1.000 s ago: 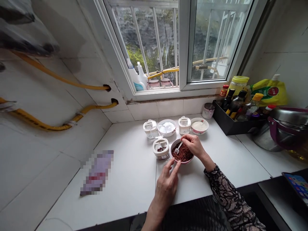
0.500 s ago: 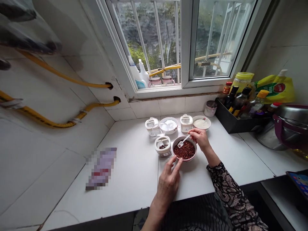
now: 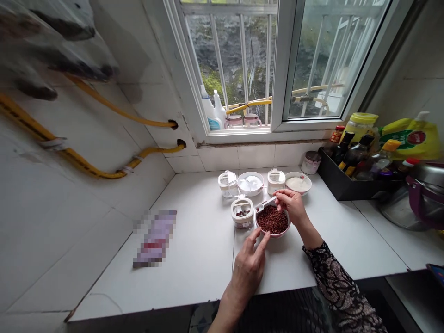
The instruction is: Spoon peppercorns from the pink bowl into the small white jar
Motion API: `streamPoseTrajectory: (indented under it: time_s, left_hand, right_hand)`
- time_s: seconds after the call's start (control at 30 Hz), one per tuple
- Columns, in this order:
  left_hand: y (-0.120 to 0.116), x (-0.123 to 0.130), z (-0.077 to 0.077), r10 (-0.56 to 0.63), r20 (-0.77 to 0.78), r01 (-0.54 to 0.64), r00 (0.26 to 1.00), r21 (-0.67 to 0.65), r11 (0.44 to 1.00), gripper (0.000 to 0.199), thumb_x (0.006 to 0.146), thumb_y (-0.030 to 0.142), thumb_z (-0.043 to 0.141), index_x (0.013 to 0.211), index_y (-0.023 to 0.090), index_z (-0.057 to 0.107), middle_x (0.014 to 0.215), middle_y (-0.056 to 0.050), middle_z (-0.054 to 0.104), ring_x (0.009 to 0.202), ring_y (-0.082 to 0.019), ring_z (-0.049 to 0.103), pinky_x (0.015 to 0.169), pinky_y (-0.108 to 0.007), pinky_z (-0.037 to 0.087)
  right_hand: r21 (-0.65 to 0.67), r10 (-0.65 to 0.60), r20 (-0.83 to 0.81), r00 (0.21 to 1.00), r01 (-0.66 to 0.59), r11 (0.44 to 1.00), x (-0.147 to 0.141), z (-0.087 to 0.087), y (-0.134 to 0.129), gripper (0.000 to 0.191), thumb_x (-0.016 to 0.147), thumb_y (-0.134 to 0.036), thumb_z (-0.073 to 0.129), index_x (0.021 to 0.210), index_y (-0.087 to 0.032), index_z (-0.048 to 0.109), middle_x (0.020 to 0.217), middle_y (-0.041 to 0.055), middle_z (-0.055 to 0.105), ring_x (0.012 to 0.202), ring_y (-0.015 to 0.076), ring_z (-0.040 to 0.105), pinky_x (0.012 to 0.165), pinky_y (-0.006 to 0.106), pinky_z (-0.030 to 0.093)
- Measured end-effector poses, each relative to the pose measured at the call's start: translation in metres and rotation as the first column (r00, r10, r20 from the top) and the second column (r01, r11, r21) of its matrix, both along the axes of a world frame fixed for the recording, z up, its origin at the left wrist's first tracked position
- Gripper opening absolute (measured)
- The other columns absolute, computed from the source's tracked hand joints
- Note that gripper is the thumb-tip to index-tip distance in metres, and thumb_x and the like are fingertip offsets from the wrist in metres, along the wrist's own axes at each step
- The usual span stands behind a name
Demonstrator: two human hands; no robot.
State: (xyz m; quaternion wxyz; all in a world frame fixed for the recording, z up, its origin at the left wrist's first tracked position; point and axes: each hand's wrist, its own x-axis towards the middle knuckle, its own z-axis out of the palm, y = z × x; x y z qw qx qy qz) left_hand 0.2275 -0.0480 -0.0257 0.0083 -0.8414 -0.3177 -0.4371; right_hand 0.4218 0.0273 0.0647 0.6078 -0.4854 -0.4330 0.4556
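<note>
My right hand (image 3: pixel 292 207) pinches the handle of a small white spoon (image 3: pixel 265 203) over the far left rim of a bowl of reddish-brown grains (image 3: pixel 273 221). The spoon's scoop is beside the open-topped jar (image 3: pixel 242 219), which has a few dark grains inside. My left hand (image 3: pixel 250 261) has its fingers apart, with fingertips touching the bowl's near rim. Behind stand a second clear jar (image 3: pixel 227 187), a bowl of white powder (image 3: pixel 250 183), a third jar (image 3: pixel 276 181) and a bowl of off-white grains (image 3: pixel 298 183).
A black box (image 3: pixel 342 185) of bottles and a steel pot (image 3: pixel 398 208) stand at the right. A lidded jar (image 3: pixel 311 163) is by the wall. At the left lies a blurred purple packet (image 3: pixel 157 238). Yellow pipes (image 3: pixel 93 171) run along the left wall.
The spoon has moved left from above the grains to the bowl's rim near the open jar. My left hand stays at the bowl. The view has shifted slightly.
</note>
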Motion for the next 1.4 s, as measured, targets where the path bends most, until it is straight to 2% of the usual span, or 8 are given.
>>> streamPoseTrajectory:
  time_s: [0.17,0.3,0.37,0.57,0.73,0.83,1.2,1.4]
  left_hand:
    - [0.001,0.000,-0.002,0.003,-0.012,-0.003,1.000,0.014,1.000,0.071,0.090,-0.005,0.040,0.156,0.022,0.038,0.140,-0.016,0.053,0.127,-0.023,0.060,0.095,-0.034,0.061]
    - [0.000,0.000,-0.004,0.016,-0.002,-0.016,1.000,0.020,1.000,0.073,0.091,-0.004,0.039,0.158,0.024,0.033,0.139,-0.016,0.055,0.125,-0.024,0.062,0.094,-0.035,0.062]
    - [0.000,0.000,-0.003,0.013,-0.001,-0.013,1.000,0.010,1.000,0.073,0.091,-0.004,0.039,0.158,0.025,0.033,0.139,-0.017,0.054,0.126,-0.024,0.061,0.095,-0.036,0.062]
    - [-0.001,-0.001,0.000,-0.010,0.006,0.010,1.000,-0.024,1.000,0.071,0.093,-0.003,0.039,0.157,0.026,0.035,0.140,-0.016,0.055,0.125,-0.025,0.062,0.093,-0.036,0.063]
    - [0.000,-0.002,0.000,-0.009,0.016,0.009,1.000,-0.028,1.000,0.069,0.094,-0.001,0.041,0.157,0.028,0.036,0.141,-0.015,0.055,0.124,-0.025,0.064,0.092,-0.034,0.063]
    - [-0.001,-0.002,0.000,-0.012,0.016,0.012,1.000,-0.021,1.000,0.069,0.094,-0.002,0.042,0.156,0.027,0.037,0.139,-0.015,0.055,0.124,-0.024,0.063,0.093,-0.033,0.063]
    - [-0.001,-0.004,0.000,-0.008,-0.003,0.008,1.000,-0.032,0.999,0.068,0.095,0.000,0.042,0.156,0.028,0.037,0.139,-0.014,0.055,0.120,-0.024,0.065,0.090,-0.034,0.064]
    - [-0.001,-0.003,0.003,-0.015,-0.004,0.015,1.000,-0.025,1.000,0.070,0.093,-0.004,0.042,0.156,0.027,0.038,0.138,-0.015,0.053,0.123,-0.023,0.063,0.093,-0.033,0.063]
  right_hand:
    - [0.220,-0.077,0.185,0.980,0.035,0.975,-0.031,-0.001,-0.004,0.026,0.085,-0.043,0.065,0.089,-0.018,0.070,0.065,0.0011,0.067,0.048,0.0135,0.059,0.051,0.027,0.052]
    - [0.427,-0.140,0.524,0.840,-0.117,0.897,-0.040,-0.005,-0.015,0.018,0.091,-0.031,0.058,0.091,-0.021,0.073,0.079,0.0064,0.073,0.072,0.0193,0.068,0.072,0.033,0.056]
    - [0.468,-0.178,0.568,0.804,-0.137,0.873,-0.035,-0.005,-0.020,0.018,0.092,-0.028,0.057,0.091,-0.022,0.073,0.082,0.0072,0.074,0.075,0.0203,0.068,0.075,0.034,0.055]
    - [0.354,-0.236,0.470,0.851,0.063,0.933,-0.002,-0.003,-0.015,0.020,0.093,-0.032,0.053,0.087,-0.020,0.069,0.062,0.0006,0.062,0.054,0.0166,0.057,0.056,0.030,0.048]
    - [0.275,-0.222,0.664,0.714,0.043,0.960,0.004,-0.008,-0.010,0.021,0.087,-0.024,0.052,0.077,-0.021,0.070,0.068,0.0034,0.069,0.064,0.0186,0.062,0.064,0.029,0.047]
    - [0.219,-0.156,0.721,0.676,-0.009,0.976,-0.004,-0.011,-0.011,0.021,0.086,-0.020,0.052,0.074,-0.022,0.071,0.071,0.0040,0.073,0.066,0.0188,0.064,0.066,0.029,0.046]
    - [0.085,-0.111,0.456,0.883,0.081,0.993,0.010,-0.011,-0.002,0.017,0.077,-0.028,0.056,0.069,-0.020,0.068,0.053,-0.0006,0.066,0.053,0.0162,0.060,0.063,0.029,0.048]
    - [0.011,-0.087,0.317,0.944,0.089,0.996,0.012,-0.013,0.001,0.017,0.071,-0.034,0.058,0.067,-0.020,0.067,0.048,-0.0020,0.062,0.044,0.0132,0.049,0.048,0.026,0.040]
